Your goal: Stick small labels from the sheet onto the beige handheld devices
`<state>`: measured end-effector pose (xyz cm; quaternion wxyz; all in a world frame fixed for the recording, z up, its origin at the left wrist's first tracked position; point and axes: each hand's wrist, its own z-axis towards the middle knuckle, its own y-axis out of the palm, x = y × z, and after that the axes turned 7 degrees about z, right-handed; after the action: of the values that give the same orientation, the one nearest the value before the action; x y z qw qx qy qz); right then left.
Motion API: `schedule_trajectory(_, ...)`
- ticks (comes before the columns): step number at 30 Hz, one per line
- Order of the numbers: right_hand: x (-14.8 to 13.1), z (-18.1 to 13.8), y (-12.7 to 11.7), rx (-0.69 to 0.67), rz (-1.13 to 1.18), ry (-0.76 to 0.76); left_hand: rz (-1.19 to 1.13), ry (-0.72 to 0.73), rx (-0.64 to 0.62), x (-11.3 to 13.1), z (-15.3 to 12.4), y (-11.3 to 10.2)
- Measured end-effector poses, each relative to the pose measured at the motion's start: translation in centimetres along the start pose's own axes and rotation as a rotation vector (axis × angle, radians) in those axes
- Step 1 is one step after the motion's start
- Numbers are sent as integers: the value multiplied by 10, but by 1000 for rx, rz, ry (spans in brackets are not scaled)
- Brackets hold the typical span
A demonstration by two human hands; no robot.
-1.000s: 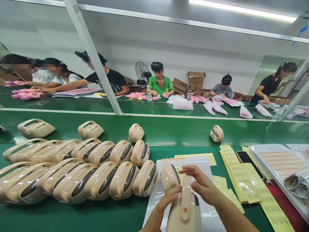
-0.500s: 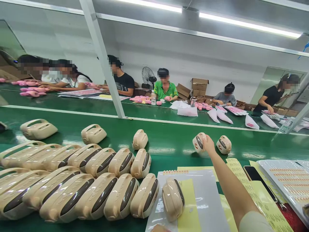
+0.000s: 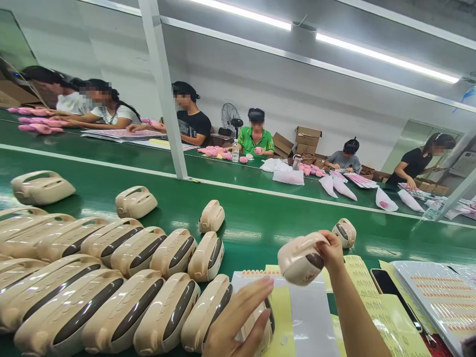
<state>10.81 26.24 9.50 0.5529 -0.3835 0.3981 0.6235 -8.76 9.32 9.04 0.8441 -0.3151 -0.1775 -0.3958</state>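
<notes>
My right hand (image 3: pixel 331 252) is closed on one end of a beige plastic housing with a handle (image 3: pixel 299 258), near its dark oval panel. It holds this housing up above the sheets, tilted. My left hand (image 3: pixel 240 315) is open, fingers stretched out, just left of and below the held housing. Behind its fingers, partly hidden, a second beige housing (image 3: pixel 256 329) rests on the white and yellow sheets (image 3: pixel 310 317). I cannot tell whether the left hand touches it. Rows of similar housings (image 3: pixel 163 312) stand close together at the left.
Several more housings stand along the green belt (image 3: pixel 256 223), one small-looking housing (image 3: pixel 344 233) beyond my right hand. Yellow label sheets (image 3: pixel 390 317), a phone (image 3: pixel 396 297) and a stack of sticker sheets (image 3: pixel 442 292) lie right. Co-workers sit across, handling pink parts.
My right hand has lifted the housing off the belt and brought it nearer. My left hand has risen from the bottom edge, in front of the housing on the sheets. The view has shifted slightly.
</notes>
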Motion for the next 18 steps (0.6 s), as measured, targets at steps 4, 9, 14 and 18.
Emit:
schedule_trajectory(4, -24, -39, 9, -50, 63, -105, -22, 51, 13, 11, 23, 6)
schedule_trajectory(9, -31, -58, 8, -73, 106, -192, -99, 131, 32, 22, 27, 10)
schedule_trajectory(14, -33, -63, 4, -90, 127, -249, -84, 154, 13, 29, 26, 5)
schedule_trajectory(18, -36, -67, 2, -114, 92, -286, -74, 161, -27, 33, 26, 1)
